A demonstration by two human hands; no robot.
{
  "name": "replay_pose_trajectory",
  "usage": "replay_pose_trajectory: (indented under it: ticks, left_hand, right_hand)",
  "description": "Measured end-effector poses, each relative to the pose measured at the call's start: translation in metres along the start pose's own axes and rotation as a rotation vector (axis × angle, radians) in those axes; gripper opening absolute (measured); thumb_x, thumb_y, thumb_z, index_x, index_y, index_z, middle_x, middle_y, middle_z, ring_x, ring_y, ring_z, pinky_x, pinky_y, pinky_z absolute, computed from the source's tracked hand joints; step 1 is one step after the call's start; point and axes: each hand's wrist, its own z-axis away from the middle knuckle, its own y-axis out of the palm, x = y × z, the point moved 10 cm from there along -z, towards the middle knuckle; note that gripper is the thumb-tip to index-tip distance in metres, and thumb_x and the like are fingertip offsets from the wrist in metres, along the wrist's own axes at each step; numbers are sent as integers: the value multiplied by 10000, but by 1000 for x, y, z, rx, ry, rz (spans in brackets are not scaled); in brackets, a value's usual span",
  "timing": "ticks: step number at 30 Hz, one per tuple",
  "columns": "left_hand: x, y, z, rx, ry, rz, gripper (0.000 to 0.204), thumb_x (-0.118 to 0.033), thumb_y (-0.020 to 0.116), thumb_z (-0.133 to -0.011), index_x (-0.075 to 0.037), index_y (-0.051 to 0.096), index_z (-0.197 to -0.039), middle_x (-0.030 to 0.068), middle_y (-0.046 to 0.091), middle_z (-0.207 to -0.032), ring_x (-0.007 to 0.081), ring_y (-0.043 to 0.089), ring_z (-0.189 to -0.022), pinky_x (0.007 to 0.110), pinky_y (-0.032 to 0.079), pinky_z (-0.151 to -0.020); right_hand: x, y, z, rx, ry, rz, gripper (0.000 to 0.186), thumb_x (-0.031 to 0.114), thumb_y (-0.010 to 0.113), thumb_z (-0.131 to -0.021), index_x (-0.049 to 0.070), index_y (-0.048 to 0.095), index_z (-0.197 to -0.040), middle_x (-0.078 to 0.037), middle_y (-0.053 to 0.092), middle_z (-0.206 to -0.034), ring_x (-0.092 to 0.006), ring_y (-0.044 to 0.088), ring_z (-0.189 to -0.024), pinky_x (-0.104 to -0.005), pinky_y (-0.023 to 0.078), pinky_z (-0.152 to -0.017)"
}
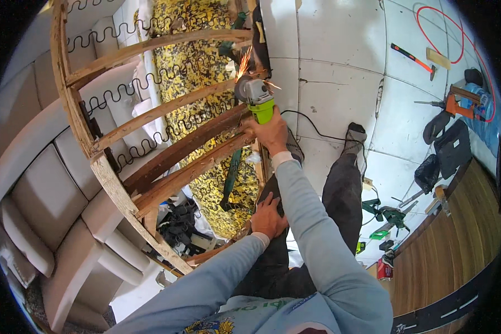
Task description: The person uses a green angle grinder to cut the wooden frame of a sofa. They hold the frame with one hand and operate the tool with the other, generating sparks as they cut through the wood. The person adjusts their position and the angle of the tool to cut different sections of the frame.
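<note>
My right hand (271, 133) is wrapped round a green and grey angle grinder (260, 99). The grinder's disc (241, 89) meets the edge of a wooden sofa frame (150, 119), and orange sparks (244, 62) fly up from that spot. Wavy steel springs (167, 129) run across the frame between its curved slats. My left hand (268, 218) lies on my dark trouser leg beside the frame's near side, its fingers stretched out and holding nothing. What exactly the disc is cutting is too small to make out.
Yellow and black speckled foam (200, 61) shows behind the slats. A grey sofa (47, 183) stands at the left. The grinder's black cord (317, 129) crosses the tiled floor. Rightward lie a hammer (412, 58), a red hose (462, 33), an orange-handled tool (459, 106) and green power tools (392, 214).
</note>
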Motion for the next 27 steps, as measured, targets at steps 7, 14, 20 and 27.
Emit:
replay_pose_trajectory:
  ticks: [7,14,20,27]
  left_hand:
    - [0,2,-3,-47,75,-24,752,-585,745,-900,-127,629,-1485,138,473,-1698,371,549,-1457,494,517,-1167]
    - [-6,-13,1,23,38,-17,726,-563,761,-898,-115,636,-1455,146,474,-1693,389,533,-1471,495,523,-1158]
    - [-14,-27,-1,2,57,-45,681,-546,729,-936,-96,648,-1440,161,461,-1703,394,529,-1474,488,515,-1166]
    - [-8,-19,0,-27,49,-43,716,-536,752,-920,-114,633,-1486,143,488,-1683,398,551,-1449,494,523,-1152]
  right_hand:
    - [-7,9,5,10,-23,-46,697,427,903,-771,2,621,-1246,-275,780,-1054,-488,759,-997,-543,619,-869]
    - [-6,14,1,-3,-7,-69,680,410,904,-764,1,642,-1240,-269,779,-1078,-479,756,-1022,-543,612,-881]
    - [-35,11,-20,-20,134,-179,691,439,874,-773,15,631,-1262,-272,765,-1130,-474,750,-1058,-553,605,-905]
    - [-19,9,-7,25,104,-110,678,383,894,-759,8,631,-1259,-262,768,-1136,-472,739,-1084,-537,598,-937]
